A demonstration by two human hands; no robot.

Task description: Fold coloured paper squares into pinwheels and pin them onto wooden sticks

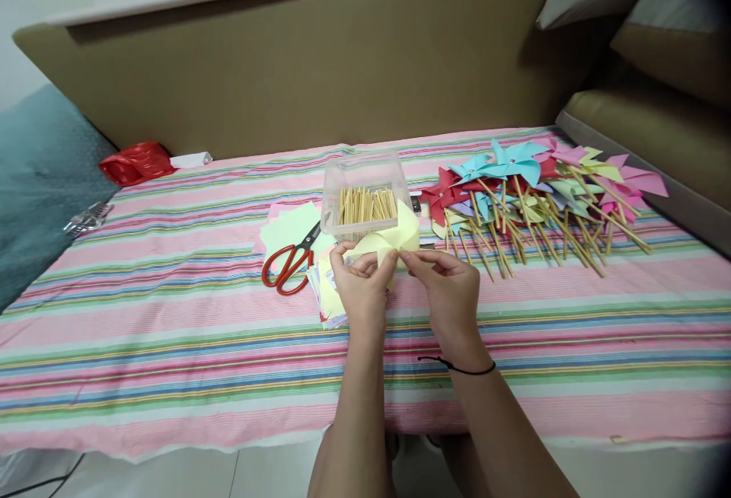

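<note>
Yellow paper pinwheel (406, 237), apparently part-folded, no stick visible; left hand (365, 285) and right hand (452, 281) pinch it between thumbs and fingers, midway between the front and back edges of the striped cloth (171, 292); stick-mounted pinwheels (517, 159) lie finished towards its back right corner; loose sticks (366, 207) and flat paper sheets (290, 225) remain unused.

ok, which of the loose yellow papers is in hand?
The curled pale-yellow piece, held up between left hand and right hand; the yellow sheet near the scissors lies flat.
</note>
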